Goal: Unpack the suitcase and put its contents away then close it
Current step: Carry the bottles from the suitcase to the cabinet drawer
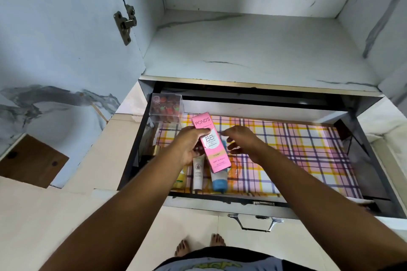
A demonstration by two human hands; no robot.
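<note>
1. The left hand (pixel 189 145) is holding the pink box (pixel 211 145), fingers (pixel 201 132) clamped round it, above the open drawer (pixel 308 149).
2. The right hand (pixel 240 142) is hovering just beside it, fingers apart, holding nothing.
3. Under the fingers, tubes (pixel 218 179) are lying in a row; laying the box beside them looks tidiest.
4. Beyond, the clear case (pixel 165 106) is occupying the far corner; best avoided.

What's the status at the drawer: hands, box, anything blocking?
Left hand grips the pink Pond's BB cream box over the open drawer. Right hand open beside it, empty. White tube and blue-capped tube lie directly below.
</note>
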